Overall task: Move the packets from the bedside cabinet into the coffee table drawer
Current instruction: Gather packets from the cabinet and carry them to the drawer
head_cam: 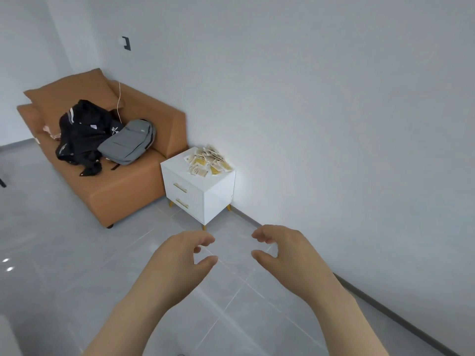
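Packets (pixel 208 160) heaped at bedside cabinet's (pixel 185 194) wall-side corner; left hand (pixel 177 258) and right hand (pixel 285 250) hover well short, fingers (pixel 205 238) loosely curled and empty, seemingly readied for scooping.

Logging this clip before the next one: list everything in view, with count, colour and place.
sofa: one, orange, left, against the wall
bedside cabinet: one, white, right of the sofa
packets: one pile, uncounted, yellow-white, on the cabinet top
clothing: one heap, black, on the sofa
backpack: one, grey, on the sofa beside the clothing
cushion: one, orange, on the sofa
hands: two, bare, empty; left hand and right hand above the floor before the cabinet
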Demonstrator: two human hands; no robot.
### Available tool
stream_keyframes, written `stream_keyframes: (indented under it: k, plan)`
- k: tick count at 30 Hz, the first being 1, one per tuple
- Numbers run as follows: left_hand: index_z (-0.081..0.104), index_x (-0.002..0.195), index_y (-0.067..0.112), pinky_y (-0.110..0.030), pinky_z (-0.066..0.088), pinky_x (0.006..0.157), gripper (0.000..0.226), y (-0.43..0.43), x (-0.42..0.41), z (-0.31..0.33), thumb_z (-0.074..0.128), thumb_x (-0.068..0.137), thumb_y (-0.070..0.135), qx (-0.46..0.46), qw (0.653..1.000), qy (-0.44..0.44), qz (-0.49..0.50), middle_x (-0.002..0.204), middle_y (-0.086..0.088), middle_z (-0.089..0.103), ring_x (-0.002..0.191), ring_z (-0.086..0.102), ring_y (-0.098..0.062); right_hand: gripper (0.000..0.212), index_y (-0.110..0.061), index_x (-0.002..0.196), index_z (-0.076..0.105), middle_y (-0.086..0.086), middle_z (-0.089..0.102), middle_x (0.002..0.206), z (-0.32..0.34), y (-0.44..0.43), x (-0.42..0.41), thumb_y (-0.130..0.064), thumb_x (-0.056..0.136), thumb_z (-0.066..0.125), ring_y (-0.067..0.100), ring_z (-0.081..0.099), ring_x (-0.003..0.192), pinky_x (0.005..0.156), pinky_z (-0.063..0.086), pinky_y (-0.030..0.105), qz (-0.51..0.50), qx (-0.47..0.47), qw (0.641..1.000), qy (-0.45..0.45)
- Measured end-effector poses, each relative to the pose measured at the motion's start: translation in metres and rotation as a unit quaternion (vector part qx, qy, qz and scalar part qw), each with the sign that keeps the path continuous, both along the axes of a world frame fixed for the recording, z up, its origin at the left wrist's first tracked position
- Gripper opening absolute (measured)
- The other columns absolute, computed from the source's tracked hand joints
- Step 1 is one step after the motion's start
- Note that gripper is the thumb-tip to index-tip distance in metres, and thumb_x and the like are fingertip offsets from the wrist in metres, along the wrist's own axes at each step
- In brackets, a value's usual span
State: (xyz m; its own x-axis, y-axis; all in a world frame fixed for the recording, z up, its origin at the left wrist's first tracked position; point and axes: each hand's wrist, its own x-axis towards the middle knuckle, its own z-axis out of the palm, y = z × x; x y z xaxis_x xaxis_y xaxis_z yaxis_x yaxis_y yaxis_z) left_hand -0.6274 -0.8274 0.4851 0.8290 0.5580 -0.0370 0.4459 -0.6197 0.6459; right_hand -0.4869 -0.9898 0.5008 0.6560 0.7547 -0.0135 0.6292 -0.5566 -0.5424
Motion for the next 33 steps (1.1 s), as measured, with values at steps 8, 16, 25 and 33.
stream_keyframes:
  k: [8, 16, 25, 33]
  plan:
    - [0.058, 0.116, 0.037, -0.024, 0.047, 0.090, 0.030, 0.154, 0.063, -0.005, 0.063, 0.086, 0.036, -0.003, 1.000, 0.012, 0.020, 0.113, 0.024, 0.058, 0.100, 0.056, 0.003, 0.029, -0.032, 0.118, 0.061, -0.018, 0.062, 0.113, -0.009, 0.151, 0.067, -0.033, 0.089, 0.061, -0.001, 0.055, 0.108, 0.092, 0.046, 0.023, 0.000, 0.009, 1.000, 0.025]
    - [0.058, 0.118, 0.036, -0.024, 0.047, 0.091, 0.032, 0.276, 0.136, -0.017, 0.063, 0.086, 0.037, -0.024, 0.999, 0.021, 0.026, 0.114, 0.024, 0.058, 0.101, 0.056, 0.003, 0.026, -0.032, 0.114, 0.062, -0.018, 0.062, 0.109, -0.020, 0.274, 0.147, -0.031, 0.088, 0.062, -0.001, 0.056, 0.105, 0.090, 0.045, 0.019, -0.003, -0.007, 0.999, 0.036]
    - [0.058, 0.117, 0.035, -0.021, 0.047, 0.088, 0.032, 0.395, 0.247, -0.033, 0.064, 0.085, 0.036, -0.012, 0.999, 0.025, 0.040, 0.112, 0.022, 0.059, 0.099, 0.056, 0.003, 0.025, -0.033, 0.113, 0.063, -0.020, 0.063, 0.108, -0.046, 0.394, 0.265, -0.031, 0.088, 0.062, -0.004, 0.055, 0.102, 0.085, 0.045, 0.019, 0.013, 0.004, 0.999, 0.051]
    - [0.060, 0.114, 0.034, -0.018, 0.046, 0.084, 0.029, 0.485, 0.325, -0.050, 0.064, 0.085, 0.036, -0.038, 0.997, 0.044, 0.057, 0.109, 0.022, 0.059, 0.096, 0.056, 0.005, 0.025, -0.034, 0.112, 0.062, -0.019, 0.063, 0.105, -0.056, 0.486, 0.358, -0.031, 0.087, 0.063, -0.003, 0.056, 0.101, 0.084, 0.046, 0.020, 0.019, -0.007, 0.997, 0.069]
